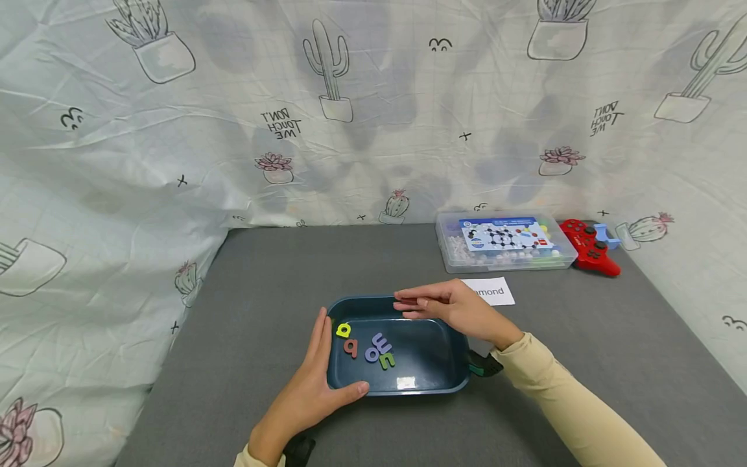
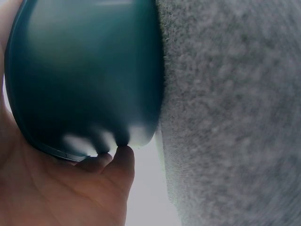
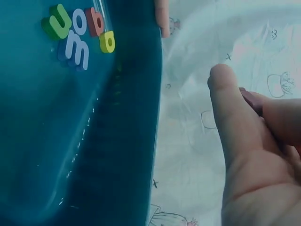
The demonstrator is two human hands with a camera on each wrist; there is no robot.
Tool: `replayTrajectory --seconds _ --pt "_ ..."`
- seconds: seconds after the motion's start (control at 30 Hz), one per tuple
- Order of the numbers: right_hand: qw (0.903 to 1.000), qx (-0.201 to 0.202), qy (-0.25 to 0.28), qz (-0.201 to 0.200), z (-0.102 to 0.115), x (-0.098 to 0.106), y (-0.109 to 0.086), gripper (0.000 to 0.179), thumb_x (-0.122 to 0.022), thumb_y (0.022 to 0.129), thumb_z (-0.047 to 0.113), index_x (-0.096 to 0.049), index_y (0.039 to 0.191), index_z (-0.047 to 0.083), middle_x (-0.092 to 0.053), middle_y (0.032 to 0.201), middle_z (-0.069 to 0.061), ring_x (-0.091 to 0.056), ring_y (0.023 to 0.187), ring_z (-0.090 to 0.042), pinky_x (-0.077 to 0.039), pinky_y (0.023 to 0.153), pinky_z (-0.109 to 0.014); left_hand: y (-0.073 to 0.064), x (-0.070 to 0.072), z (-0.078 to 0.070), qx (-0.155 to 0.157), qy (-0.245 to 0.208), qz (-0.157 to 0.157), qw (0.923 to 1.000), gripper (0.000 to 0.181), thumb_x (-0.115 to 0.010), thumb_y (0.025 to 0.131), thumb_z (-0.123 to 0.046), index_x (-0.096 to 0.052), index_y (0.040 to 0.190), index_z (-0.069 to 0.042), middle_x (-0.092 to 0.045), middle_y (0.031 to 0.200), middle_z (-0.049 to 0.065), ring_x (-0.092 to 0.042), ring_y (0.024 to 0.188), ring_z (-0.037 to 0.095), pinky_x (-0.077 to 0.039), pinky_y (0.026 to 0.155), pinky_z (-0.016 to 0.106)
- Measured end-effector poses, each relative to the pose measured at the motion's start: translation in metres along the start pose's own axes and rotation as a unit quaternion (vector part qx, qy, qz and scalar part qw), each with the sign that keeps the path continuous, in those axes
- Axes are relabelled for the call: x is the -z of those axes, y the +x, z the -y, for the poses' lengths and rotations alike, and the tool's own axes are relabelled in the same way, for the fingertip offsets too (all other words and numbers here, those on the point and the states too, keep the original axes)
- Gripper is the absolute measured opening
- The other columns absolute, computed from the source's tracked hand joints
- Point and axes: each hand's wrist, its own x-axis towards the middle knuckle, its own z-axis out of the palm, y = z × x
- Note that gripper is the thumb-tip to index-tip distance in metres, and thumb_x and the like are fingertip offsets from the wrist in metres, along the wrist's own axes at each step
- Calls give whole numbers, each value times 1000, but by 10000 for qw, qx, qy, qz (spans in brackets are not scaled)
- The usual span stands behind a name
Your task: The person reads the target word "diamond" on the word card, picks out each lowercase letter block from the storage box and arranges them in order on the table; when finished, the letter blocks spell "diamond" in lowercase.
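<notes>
A dark blue-green tray [image 1: 426, 353] lies in front of me, with several foam-like letters at its left: a yellow one [image 1: 343, 330], a reddish one [image 1: 351, 348], a purple m [image 1: 381, 342], a purple o [image 1: 371, 355] and a green one [image 1: 387, 360]. My left hand [image 1: 312, 383] holds the tray's near left corner, thumb at the near rim and fingers along the left wall. Over the far right rim, my right hand [image 1: 452, 303] pinches a small dark red piece [image 3: 251, 100] between thumb and finger; its shape is mostly hidden.
Behind my right hand lies a white card [image 1: 496, 292], its word partly covered. A clear plastic box [image 1: 508, 259] with a blue label stands at the back right, beside a red game controller [image 1: 589, 250]. A patterned cloth [image 1: 373, 149] hangs behind the grey table [image 1: 280, 272].
</notes>
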Motion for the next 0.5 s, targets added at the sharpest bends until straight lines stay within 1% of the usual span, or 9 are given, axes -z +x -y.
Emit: replayTrajectory --seconds 0.13,0.23,0.3,0.4,0.5 --pt "9998 -13 57 -206 -1 1 -3 36 -55 111 0 -61 145 -11 -63 142 -28 -66 127 -39 -53 101 -49 0 1 1 1 19 -1 10000 133 -86 86 -60 5 173 -17 18 178 -4 -9 162 34 -25 120 70" --pt "9993 -99 -58 -347 -1 1 -6 35 -60 109 1 -64 142 -8 -68 138 -22 -68 124 -38 -54 100 -49 1 1 1 16 17 16 10000 134 -86 86 -60 6 173 -17 19 178 -5 -9 162 34 -25 120 69" --pt "9988 -120 -226 -411 -2 2 -7 34 -62 108 2 -66 141 -7 -71 135 -20 -70 121 -36 -55 100 -48 1 1 1 49 34 31 10000 134 -86 86 -61 6 173 -17 20 177 -5 -9 162 34 -25 120 69" --pt "9976 -133 -421 -525 -4 3 -10 33 -67 106 3 -69 138 -4 -73 132 -17 -71 119 -36 -56 98 -44 1 2 0 123 41 60 9999 135 -86 85 -62 6 173 -17 20 177 -6 -10 162 35 -25 120 70" --pt "9969 -162 -418 -647 -3 5 -14 34 -70 104 3 -70 137 -3 -73 131 -16 -71 119 -36 -58 96 -39 1 2 -1 163 47 63 9998 135 -86 84 -62 5 173 -17 20 177 -8 -11 162 35 -26 119 70"
